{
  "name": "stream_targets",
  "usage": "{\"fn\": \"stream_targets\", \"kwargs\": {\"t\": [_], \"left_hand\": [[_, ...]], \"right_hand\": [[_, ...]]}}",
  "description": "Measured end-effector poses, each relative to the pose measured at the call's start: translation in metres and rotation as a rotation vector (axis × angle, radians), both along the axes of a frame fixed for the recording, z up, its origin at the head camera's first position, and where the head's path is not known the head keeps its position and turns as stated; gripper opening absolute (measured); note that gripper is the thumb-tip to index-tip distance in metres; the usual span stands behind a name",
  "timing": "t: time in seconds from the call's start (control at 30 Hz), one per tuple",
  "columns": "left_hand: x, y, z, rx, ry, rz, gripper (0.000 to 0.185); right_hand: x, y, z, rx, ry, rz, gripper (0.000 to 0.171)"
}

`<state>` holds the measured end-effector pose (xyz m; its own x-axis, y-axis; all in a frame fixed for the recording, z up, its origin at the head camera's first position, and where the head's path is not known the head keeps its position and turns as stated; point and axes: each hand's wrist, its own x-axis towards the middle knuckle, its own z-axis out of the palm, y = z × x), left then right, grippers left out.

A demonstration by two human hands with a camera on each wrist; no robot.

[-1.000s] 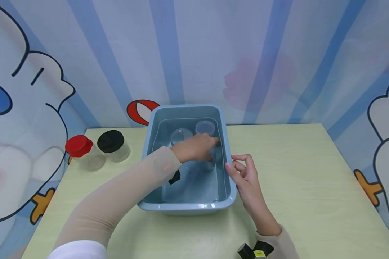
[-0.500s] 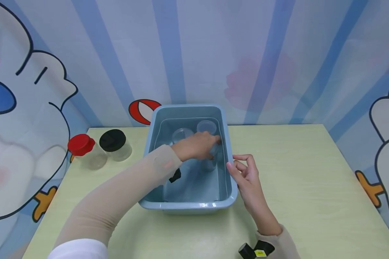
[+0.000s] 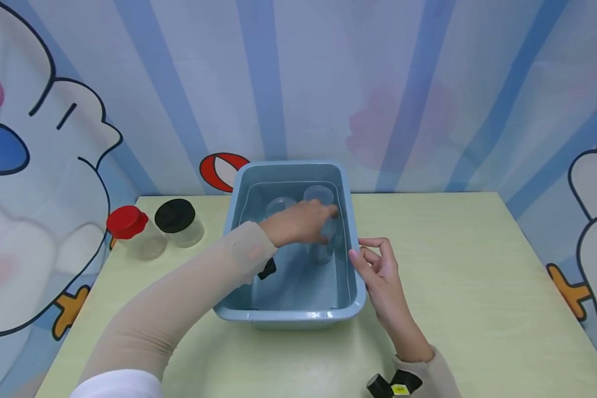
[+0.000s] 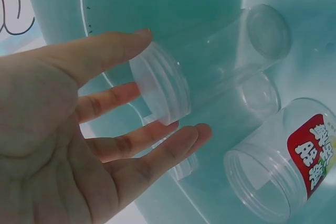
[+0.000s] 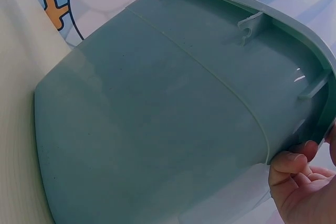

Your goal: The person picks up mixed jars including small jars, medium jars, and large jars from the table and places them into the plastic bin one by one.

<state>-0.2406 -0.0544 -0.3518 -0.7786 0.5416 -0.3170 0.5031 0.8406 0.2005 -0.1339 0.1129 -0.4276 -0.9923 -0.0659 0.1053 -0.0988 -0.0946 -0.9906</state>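
A pale yellow-green table fills the near part of the scene. At its far left corner stand two clear jars, just beside each other: the red-lidded jar on the left and the black-lidded jar to its right, both upright and well apart from the middle of the table. Behind the table hangs a backdrop with broad blue and white stripes and faint pink patches, and with cartoon figures outlined in dark lines at the left and right edges. A red and white shape shows low on it.
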Motion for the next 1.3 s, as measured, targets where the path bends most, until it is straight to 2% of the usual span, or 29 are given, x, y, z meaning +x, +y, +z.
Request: {"fn": "stream_targets", "kwargs": {"t": [0.5, 0.8, 1.3], "left_hand": [[0.005, -0.017, 0.019, 0.03, -0.021, 0.08, 0.063], [0.006, -0.027, 0.032, 0.063, 0.043, 0.048, 0.059], [0.012, -0.048, 0.051, 0.082, 0.073, 0.057, 0.06]], "right_hand": [[0.001, 0.0, 0.001, 0.001, -0.01, -0.002, 0.034], [0.0, 0.0, 0.0, 0.003, -0.002, 0.003, 0.033], [0.0, -0.001, -0.002, 0.014, -0.014, -0.01, 0.036]]}}
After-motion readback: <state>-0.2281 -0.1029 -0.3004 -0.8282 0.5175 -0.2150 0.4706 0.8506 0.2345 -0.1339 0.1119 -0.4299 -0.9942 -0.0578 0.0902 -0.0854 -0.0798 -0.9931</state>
